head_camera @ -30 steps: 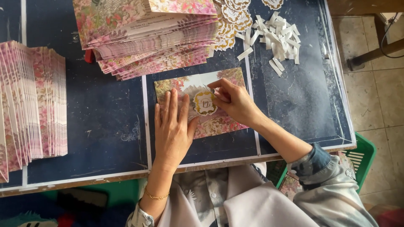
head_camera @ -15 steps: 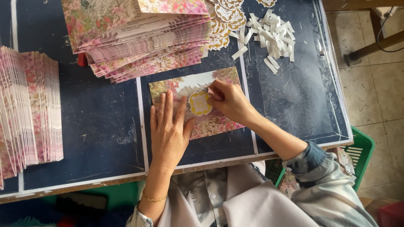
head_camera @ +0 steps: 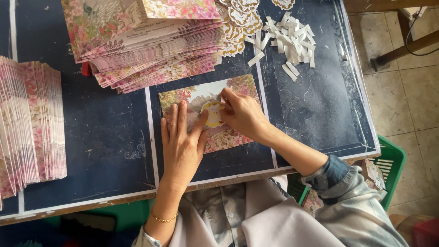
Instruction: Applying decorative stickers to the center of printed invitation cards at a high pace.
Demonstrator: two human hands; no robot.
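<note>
While the dark blue counter (head_camera: 109,137) carries everything in reach, the farthest thing to the left of the left hand is one fanned row of pink floral cards (head_camera: 29,123) standing on edge, too many to count. Up and away from that hand, beyond its fingertips, lies one slanted stack of floral cards (head_camera: 151,41), again too thick to count. One left hand (head_camera: 182,146) lies flat with its fingers spread, palm down on the single floral card (head_camera: 215,112) in front of the person, its thumb touching the one cream, gold-edged label (head_camera: 213,114) set on the middle of that card. One right hand (head_camera: 243,114) meets it from the other side, fingers curled and fingertips pinched on the label's right edge, touching it. Beyond the right hand, a loose heap of cream gold-edged labels (head_camera: 238,23) lies just beside the stack, with one more label (head_camera: 284,3) apart at the top edge. Farther right sits one scattered pile of white paper strips (head_camera: 290,43), uncounted. Below the right forearm, off the counter's edge, one green plastic basket (head_camera: 392,169) stands on the tiled floor (head_camera: 407,91); floral cards seem to lie in it, though they are mostly hidden.
</note>
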